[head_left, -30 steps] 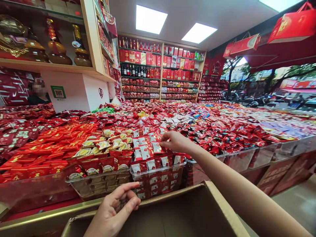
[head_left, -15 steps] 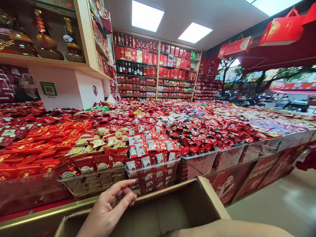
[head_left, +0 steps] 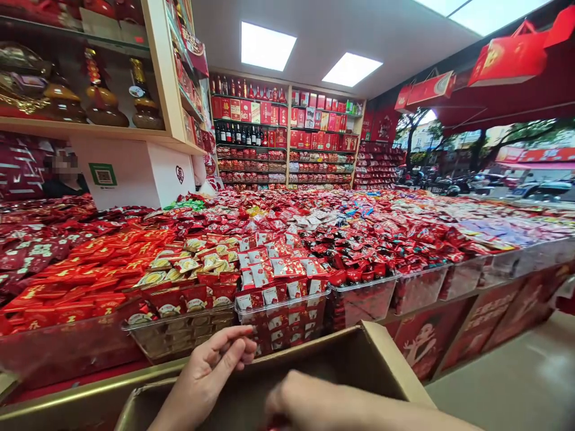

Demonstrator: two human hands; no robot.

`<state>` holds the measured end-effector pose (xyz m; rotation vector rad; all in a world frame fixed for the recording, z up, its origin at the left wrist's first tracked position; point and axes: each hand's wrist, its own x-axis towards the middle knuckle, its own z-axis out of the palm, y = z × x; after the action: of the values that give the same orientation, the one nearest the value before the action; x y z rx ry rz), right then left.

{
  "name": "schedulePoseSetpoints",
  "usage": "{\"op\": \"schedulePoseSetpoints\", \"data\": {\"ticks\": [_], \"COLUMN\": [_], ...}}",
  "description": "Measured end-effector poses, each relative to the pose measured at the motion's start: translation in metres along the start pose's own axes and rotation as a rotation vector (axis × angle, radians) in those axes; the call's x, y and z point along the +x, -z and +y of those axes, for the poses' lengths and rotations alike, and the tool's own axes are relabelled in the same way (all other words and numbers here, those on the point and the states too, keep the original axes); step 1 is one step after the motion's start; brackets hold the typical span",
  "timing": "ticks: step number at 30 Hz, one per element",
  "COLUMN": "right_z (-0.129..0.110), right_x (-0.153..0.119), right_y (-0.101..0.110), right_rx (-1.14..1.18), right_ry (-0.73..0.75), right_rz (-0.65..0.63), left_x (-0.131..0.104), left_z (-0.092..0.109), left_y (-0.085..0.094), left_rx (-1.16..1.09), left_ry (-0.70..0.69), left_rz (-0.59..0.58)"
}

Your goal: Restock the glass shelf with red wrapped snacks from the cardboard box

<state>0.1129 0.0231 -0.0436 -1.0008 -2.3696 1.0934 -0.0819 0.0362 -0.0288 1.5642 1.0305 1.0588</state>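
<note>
The left hand (head_left: 211, 374) is resting on the far rim of an open cardboard box (head_left: 386, 365), its fingers curled loosely over the edge and gripping nothing else. The right hand (head_left: 299, 401) is hanging knuckles-up inside the box, just right of the left hand; it is blurred, and whether it is closed on anything cannot be told. The forearm is running off toward the lower right corner.

Just beyond the left fingers, a clear plastic bin (head_left: 283, 305) is standing packed with red-and-white candy packets (head_left: 269, 272). Left of it, a second bin (head_left: 179, 335) is holding gold-and-red packets. Further out, a broad display counter (head_left: 449, 281) is lying heaped with red-wrapped sweets. Far beyond both hands, wall shelves (head_left: 287, 137) are carrying red boxes and bottles, ceiling panels are glowing overhead, and red gift bags (head_left: 512, 57) are hanging up to the right by the open street front.
</note>
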Motion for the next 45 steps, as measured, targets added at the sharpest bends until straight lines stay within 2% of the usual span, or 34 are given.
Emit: {"op": "schedulePoseSetpoints", "data": {"ticks": [3,5,8,10,15,20,24,26,29,31,33,35,37,42,45], "right_z": [-0.012,-0.015,-0.011,-0.006,0.0,-0.001,-0.001,-0.002,-0.006,-0.009,-0.012,-0.015,-0.017,-0.019,-0.016], "right_x": [0.01,0.016,0.02,0.021,0.019,0.018,0.016,0.014,0.012,0.009,0.005,0.002,-0.001,-0.002,0.0], "right_y": [0.023,0.036,0.044,0.043,0.04,0.039,0.034,0.03,0.026,0.026,0.027,0.029,0.029,0.024,0.021], "right_rx": [0.193,0.402,0.666,0.777,0.932,0.947,0.879,0.848,0.916,1.021,1.065,1.06,1.065,0.987,0.956], "right_ry": [0.002,-0.005,-0.055,-0.063,-0.076,-0.066,-0.005,0.003,-0.022,-0.033,-0.045,-0.059,-0.048,0.027,0.04], "right_rz": [0.271,0.394,0.375,0.363,0.348,0.357,0.389,0.45,0.527,0.525,0.509,0.486,0.47,0.535,0.531], "left_x": [-0.003,-0.006,-0.008,-0.007,-0.007,-0.007,-0.005,-0.005,-0.006,-0.007,-0.008,-0.01,-0.012,-0.013,-0.01], "left_z": [0.004,0.007,0.012,0.014,0.013,0.014,0.009,0.003,-0.001,0.0,0.003,0.006,0.007,0.003,0.002], "left_y": [0.0,-0.005,-0.013,-0.016,-0.013,-0.01,-0.013,-0.015,-0.02,-0.024,-0.027,-0.029,-0.032,-0.04,-0.039], "left_rx": [-0.06,-0.041,-0.002,-0.04,-0.141,-0.126,-0.009,0.077,0.28,0.398,0.455,0.455,0.417,0.334,0.268], "left_ry": [-0.058,-0.034,0.07,0.113,0.099,0.117,0.047,-0.044,-0.279,-0.433,-0.507,-0.503,-0.441,-0.215,-0.203], "left_rz": [-0.119,-0.128,-0.082,-0.093,-0.101,-0.103,-0.055,0.02,0.12,0.135,0.114,0.088,0.101,0.259,0.315]}}
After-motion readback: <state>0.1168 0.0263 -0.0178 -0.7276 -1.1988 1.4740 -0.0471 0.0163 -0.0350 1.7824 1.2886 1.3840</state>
